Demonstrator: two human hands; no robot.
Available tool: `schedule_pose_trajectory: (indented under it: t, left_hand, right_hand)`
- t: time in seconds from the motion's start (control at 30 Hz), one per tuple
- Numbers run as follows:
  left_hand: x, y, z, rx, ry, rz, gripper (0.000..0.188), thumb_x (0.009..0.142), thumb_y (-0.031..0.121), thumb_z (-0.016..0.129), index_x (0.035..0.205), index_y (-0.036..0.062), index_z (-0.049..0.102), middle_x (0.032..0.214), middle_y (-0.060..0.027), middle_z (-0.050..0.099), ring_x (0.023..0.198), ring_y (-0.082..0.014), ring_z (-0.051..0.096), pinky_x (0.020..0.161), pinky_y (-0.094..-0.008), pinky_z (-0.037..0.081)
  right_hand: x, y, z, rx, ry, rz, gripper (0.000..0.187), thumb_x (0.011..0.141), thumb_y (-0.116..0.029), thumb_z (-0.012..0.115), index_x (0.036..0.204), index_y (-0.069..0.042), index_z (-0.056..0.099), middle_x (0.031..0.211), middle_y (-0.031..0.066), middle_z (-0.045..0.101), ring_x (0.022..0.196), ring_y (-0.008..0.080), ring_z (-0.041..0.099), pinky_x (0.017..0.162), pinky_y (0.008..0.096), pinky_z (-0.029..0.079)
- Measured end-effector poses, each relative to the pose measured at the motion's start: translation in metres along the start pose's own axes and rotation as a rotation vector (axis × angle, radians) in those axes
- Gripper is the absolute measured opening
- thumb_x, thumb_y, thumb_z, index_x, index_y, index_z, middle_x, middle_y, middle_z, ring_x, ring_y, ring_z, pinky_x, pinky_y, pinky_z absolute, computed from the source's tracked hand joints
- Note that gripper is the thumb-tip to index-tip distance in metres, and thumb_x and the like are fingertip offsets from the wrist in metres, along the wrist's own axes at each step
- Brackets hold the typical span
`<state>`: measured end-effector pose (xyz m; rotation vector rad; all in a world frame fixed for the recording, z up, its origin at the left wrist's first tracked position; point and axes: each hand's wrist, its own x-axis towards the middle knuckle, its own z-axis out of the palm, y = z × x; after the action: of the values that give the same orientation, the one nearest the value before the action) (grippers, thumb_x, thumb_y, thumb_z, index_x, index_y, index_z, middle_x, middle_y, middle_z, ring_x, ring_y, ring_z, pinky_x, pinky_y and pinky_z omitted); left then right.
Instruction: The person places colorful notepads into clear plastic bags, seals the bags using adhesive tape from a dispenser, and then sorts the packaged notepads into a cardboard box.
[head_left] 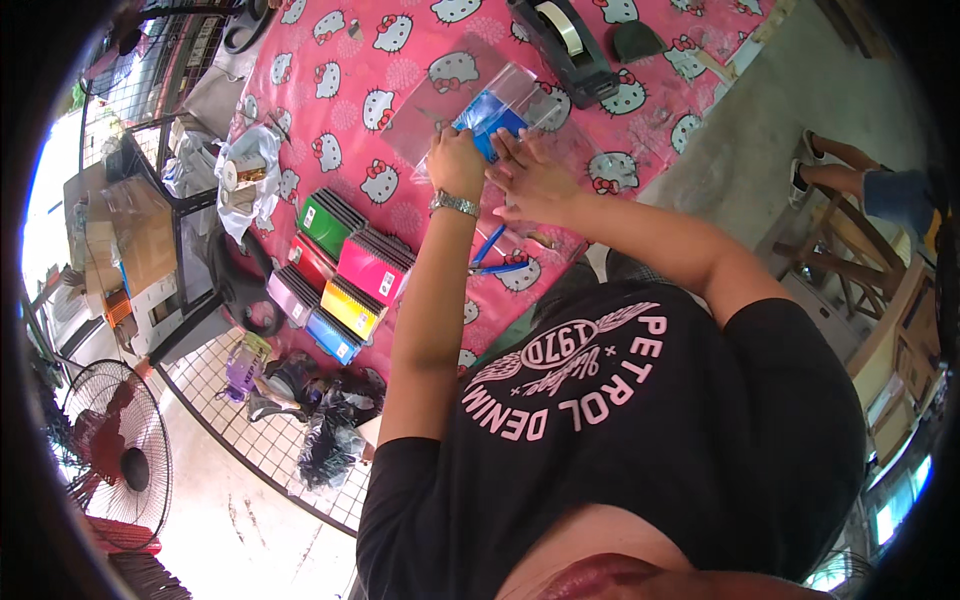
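Observation:
On the pink table cover lies a blue notebook (484, 112) with clear plastic (420, 115) around and under it. My left hand (458, 165), with a metal watch at the wrist, has its fingers curled at the notebook's near left edge. The fingers of my right hand (535, 182) are spread and rest at its near right corner. Blue-handled scissors (500, 265) lie on the table close to my body. Left of my left forearm stand stacks of spiral notebooks: green (325, 225), pink (372, 262), yellow (352, 305), and red, lilac and blue ones.
A black tape dispenser (568, 50) stands beyond my hands, beside a dark rounded object (637, 42). A white plastic bag (248, 180) sits at the table's left edge. A fan (120, 455) is at lower left. Another person's legs (840, 178) show at right, near a wooden stool (850, 245).

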<state>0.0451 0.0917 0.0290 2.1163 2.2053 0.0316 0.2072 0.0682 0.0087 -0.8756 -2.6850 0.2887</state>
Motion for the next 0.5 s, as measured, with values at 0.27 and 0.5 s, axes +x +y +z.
schedule_pose_trajectory:
  t: [0.27,0.5]
  left_hand:
    - [-0.008,0.007,0.001,0.045,-0.055,0.017,0.021,0.080,0.014,0.053,0.096,0.0078,0.066,0.100,-0.0080,0.066,0.083,-0.0278,0.064,0.071,-0.0388,0.052]
    - [-0.022,0.007,0.016,0.084,-0.256,-0.057,0.044,0.090,0.015,0.041,0.131,-0.0010,0.044,0.136,-0.0204,0.045,0.123,-0.0296,0.049,0.094,-0.0370,0.048]
  right_hand:
    - [0.034,-0.013,0.000,-0.008,-0.167,0.146,0.073,0.076,-0.051,0.059,0.130,-0.003,0.048,0.143,0.0254,0.033,0.136,0.0404,0.024,0.110,0.0580,0.003]
    - [-0.004,0.102,-0.063,0.315,0.572,0.535,0.035,0.079,-0.030,0.067,0.109,-0.013,0.063,0.112,0.0153,0.059,0.103,0.0320,0.053,0.086,0.0432,0.043]
